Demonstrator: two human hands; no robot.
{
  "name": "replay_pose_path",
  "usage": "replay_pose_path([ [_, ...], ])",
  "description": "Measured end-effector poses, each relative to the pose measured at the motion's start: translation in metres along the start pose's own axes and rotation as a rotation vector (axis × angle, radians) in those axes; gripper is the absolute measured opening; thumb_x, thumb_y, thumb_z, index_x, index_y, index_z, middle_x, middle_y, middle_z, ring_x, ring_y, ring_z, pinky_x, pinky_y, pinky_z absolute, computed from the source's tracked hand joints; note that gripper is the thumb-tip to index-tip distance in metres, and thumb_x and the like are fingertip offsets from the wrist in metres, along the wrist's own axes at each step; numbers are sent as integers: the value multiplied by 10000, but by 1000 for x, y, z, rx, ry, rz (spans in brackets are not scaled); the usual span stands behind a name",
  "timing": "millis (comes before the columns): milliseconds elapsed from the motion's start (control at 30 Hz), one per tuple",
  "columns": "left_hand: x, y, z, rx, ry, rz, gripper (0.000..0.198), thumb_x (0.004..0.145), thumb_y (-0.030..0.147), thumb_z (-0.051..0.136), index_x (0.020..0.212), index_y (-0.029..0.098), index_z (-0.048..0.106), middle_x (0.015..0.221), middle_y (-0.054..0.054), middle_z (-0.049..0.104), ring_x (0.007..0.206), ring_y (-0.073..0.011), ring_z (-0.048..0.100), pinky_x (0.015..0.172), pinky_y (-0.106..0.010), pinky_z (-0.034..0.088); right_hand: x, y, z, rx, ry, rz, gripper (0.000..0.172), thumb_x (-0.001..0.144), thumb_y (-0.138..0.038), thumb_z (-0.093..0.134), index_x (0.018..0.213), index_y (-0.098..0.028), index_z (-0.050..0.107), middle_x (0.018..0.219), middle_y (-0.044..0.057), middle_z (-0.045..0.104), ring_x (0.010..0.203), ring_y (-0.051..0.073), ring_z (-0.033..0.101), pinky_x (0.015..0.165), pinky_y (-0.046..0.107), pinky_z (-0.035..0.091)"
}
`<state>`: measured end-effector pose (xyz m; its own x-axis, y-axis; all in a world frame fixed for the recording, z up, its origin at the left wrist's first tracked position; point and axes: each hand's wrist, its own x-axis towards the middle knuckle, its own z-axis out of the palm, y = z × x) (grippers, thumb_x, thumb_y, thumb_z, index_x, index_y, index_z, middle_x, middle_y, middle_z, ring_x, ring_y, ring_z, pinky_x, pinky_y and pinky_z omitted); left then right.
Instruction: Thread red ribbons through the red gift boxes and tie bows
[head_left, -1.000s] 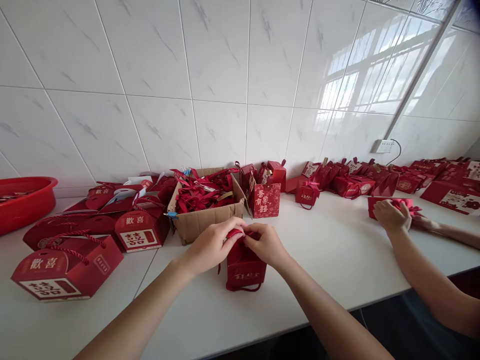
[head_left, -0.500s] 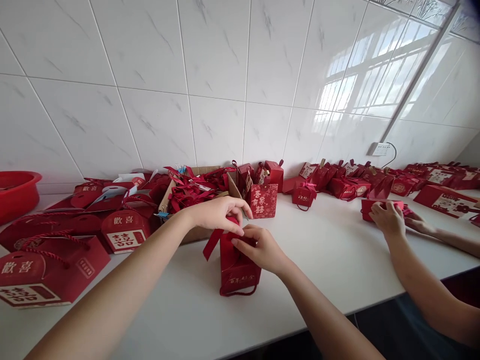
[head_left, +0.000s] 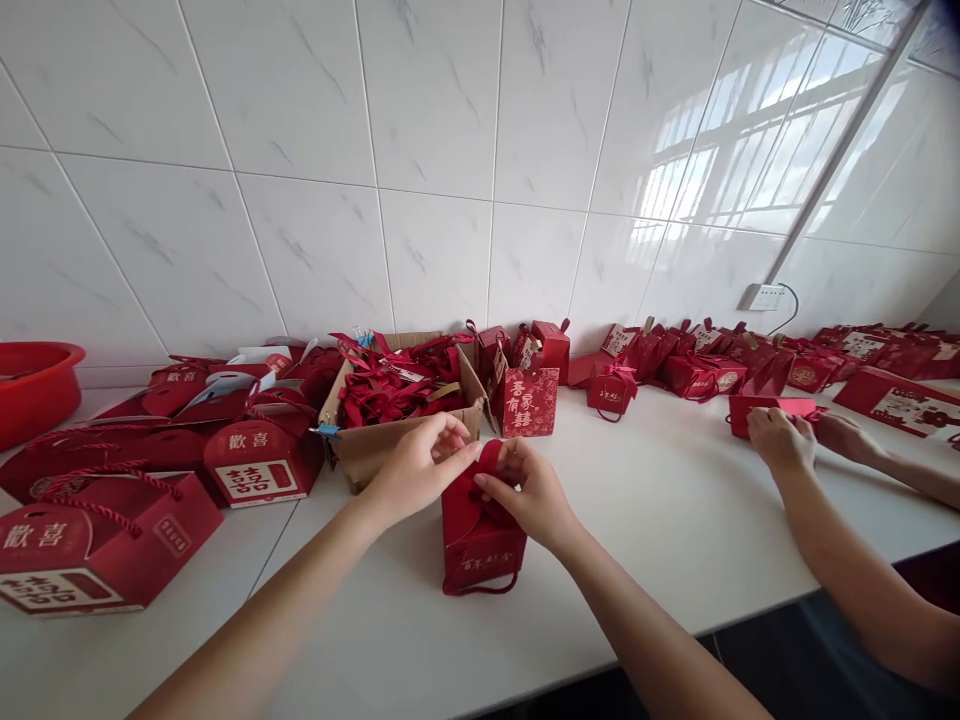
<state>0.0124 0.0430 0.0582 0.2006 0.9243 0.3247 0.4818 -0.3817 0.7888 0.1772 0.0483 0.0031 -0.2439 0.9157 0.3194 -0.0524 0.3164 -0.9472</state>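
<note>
A small red gift box (head_left: 484, 555) with gold lettering stands upright on the white table, its cord handle hanging at the front. Over its top, my left hand (head_left: 427, 465) pinches the end of a red ribbon (head_left: 491, 457) between thumb and fingers. Just to the right, my right hand (head_left: 525, 490) has its thumb and fingers closed on the same ribbon at the box top. The rest of the ribbon on the lid is partly hidden by my fingers.
Behind my left hand is a cardboard box (head_left: 364, 450) of red ribbons. Red gift boxes (head_left: 262, 460) crowd the left, with a red basin (head_left: 37, 390) beyond. Others line the wall. At right, another person's hands (head_left: 784, 440) hold a red box (head_left: 772, 404).
My left hand has lowered and turned, uncovering the cardboard box's front. The loose ribbon tail left of the gift box has been drawn up between my hands.
</note>
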Motion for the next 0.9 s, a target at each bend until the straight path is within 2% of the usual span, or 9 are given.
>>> replay_pose_path([
  [67,-7,-8,0,-56,-104,-59,262,804,433,595,905,192,578,936,-39,631,900,-206,580,783,-298,451,-1,3,0,15,22,-6,351,711,-330,706,798,-233,379,696,-50,535,616,135,592,598,283,503],
  [133,-9,-14,2,-117,-155,-90,247,805,421,599,885,188,581,919,-32,630,897,-199,576,792,-294,441,-1,4,0,17,19,-14,363,719,-329,702,797,-236,360,687,-59,519,609,129,584,589,274,494],
  [367,-13,-27,10,-307,-127,-71,216,823,363,589,786,190,464,799,22,526,818,-144,542,764,-261,426,-5,-5,0,-113,10,-97,214,788,-341,631,840,-208,471,675,-34,567,615,120,537,592,251,427],
  [467,-15,-28,11,-263,-112,-20,196,828,341,582,799,194,455,803,23,518,830,-145,542,775,-264,433,-5,-6,2,-200,55,-145,140,815,-317,593,846,-189,547,720,2,619,639,127,542,603,253,421],
  [633,-20,-29,16,-176,-62,75,169,789,267,622,825,196,473,842,12,555,872,-156,571,819,-277,450,-7,-9,3,-329,104,-145,127,818,-275,580,877,-177,637,821,46,696,707,154,601,639,269,459],
  [767,-22,-29,17,-99,-3,119,108,806,238,591,813,194,493,813,15,579,811,-146,585,763,-263,460,-12,-17,1,-472,36,-148,169,848,-269,561,916,-192,695,872,50,709,769,170,621,693,288,479],
  [900,-23,-25,16,70,26,167,77,795,222,609,805,203,534,812,15,636,818,-169,590,776,-291,442,-16,-27,-3,-616,-45,-136,172,795,-220,648,949,-203,723,825,48,664,721,168,594,683,296,488],
])
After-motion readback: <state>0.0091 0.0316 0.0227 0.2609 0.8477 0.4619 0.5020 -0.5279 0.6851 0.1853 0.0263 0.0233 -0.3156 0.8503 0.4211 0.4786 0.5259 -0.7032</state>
